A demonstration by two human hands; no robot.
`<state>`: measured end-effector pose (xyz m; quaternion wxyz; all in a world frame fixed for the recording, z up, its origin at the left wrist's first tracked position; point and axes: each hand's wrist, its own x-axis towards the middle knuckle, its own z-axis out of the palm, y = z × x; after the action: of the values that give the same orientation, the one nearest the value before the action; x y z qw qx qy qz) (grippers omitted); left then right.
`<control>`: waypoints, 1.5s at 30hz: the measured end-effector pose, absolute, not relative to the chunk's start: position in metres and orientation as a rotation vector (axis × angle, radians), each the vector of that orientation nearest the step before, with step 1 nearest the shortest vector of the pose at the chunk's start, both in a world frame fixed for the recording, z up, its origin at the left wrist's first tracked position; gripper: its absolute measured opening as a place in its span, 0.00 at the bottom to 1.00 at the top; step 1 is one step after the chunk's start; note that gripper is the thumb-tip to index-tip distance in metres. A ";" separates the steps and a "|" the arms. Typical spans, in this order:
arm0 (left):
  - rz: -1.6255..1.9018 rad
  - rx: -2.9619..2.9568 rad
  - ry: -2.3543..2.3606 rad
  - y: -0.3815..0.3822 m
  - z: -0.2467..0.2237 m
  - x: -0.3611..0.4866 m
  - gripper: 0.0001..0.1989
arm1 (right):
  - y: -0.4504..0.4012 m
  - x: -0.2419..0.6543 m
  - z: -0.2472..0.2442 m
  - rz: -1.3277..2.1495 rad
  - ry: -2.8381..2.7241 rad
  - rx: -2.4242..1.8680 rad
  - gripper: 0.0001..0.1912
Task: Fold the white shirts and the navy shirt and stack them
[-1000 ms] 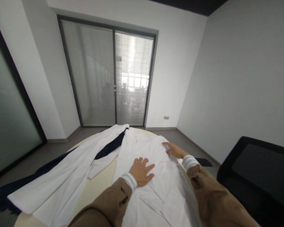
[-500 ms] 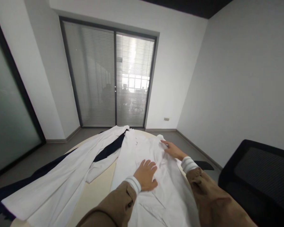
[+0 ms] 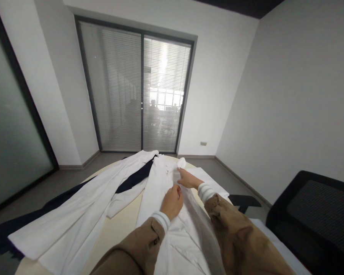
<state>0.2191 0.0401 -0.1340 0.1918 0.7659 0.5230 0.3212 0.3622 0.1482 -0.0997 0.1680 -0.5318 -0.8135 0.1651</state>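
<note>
White cloth (image 3: 177, 244), wrinkled, lies over the table in front of me. My left hand (image 3: 172, 200) is on its middle, fingers curled together and pinching the cloth. Just beyond and to the right, my right hand (image 3: 188, 178) has its thumb and fingers closed on a raised part of the same cloth, near its far end. On the left side lies another long white garment (image 3: 83, 202), with dark navy cloth (image 3: 136, 177) showing beneath and beside it.
The pale round table (image 3: 111, 233) shows between the garments. A black mesh chair (image 3: 318, 214) stands at the right, its armrest near the table. Behind are a glass door with blinds (image 3: 166, 95) and white walls.
My right hand has moved left, carrying the cloth's right side inward. My left hand's spread fingers have closed. A flat white part now shows at the table's right edge.
</note>
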 end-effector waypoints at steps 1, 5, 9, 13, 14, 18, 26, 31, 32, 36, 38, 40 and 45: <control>0.899 2.106 1.506 0.040 -0.131 0.218 0.09 | 0.148 0.358 -0.102 0.500 -2.328 -1.516 0.45; 0.798 2.059 1.607 0.028 -0.122 0.208 0.08 | 0.141 0.343 -0.113 0.613 -2.353 -1.516 0.40; 0.718 2.468 1.246 0.004 -0.118 0.193 0.12 | 0.135 0.338 -0.125 0.719 -2.376 -1.462 0.33; 0.504 2.878 0.597 -0.015 -0.118 0.179 0.19 | 0.133 0.342 -0.128 0.742 -2.390 -1.419 0.36; 0.460 2.921 0.517 -0.019 -0.118 0.178 0.17 | 0.133 0.344 -0.128 0.738 -2.397 -1.412 0.37; 0.371 3.011 0.508 -0.029 -0.117 0.178 0.07 | 0.132 0.352 -0.123 0.682 -2.440 -1.413 0.35; 0.290 2.966 0.817 -0.039 -0.113 0.167 0.05 | 0.121 0.368 -0.119 0.630 -2.518 -1.511 0.32; 0.303 3.012 0.632 -0.058 -0.110 0.168 0.08 | 0.107 0.377 -0.116 0.694 -2.605 -1.445 0.30; 0.302 3.010 0.563 -0.062 -0.111 0.170 0.09 | 0.104 0.378 -0.115 0.702 -2.624 -1.433 0.30; 0.269 2.971 0.437 -0.073 -0.116 0.178 0.16 | 0.095 0.378 -0.114 0.654 -2.673 -1.371 0.31; 0.267 2.969 0.420 -0.075 -0.121 0.180 0.20 | 0.090 0.376 -0.116 0.589 -2.696 -1.315 0.31; 0.247 2.992 0.372 -0.076 -0.124 0.180 0.15 | 0.086 0.372 -0.120 0.517 -2.699 -1.294 0.28; 0.163 3.023 0.254 -0.080 -0.126 0.169 0.07 | 0.078 0.359 -0.125 0.265 -2.612 -1.301 0.18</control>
<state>0.1686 -0.0803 -0.1257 0.0520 0.9937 0.0835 0.0534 0.3595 0.0779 -0.1250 0.1055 -0.4415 -0.8865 0.0898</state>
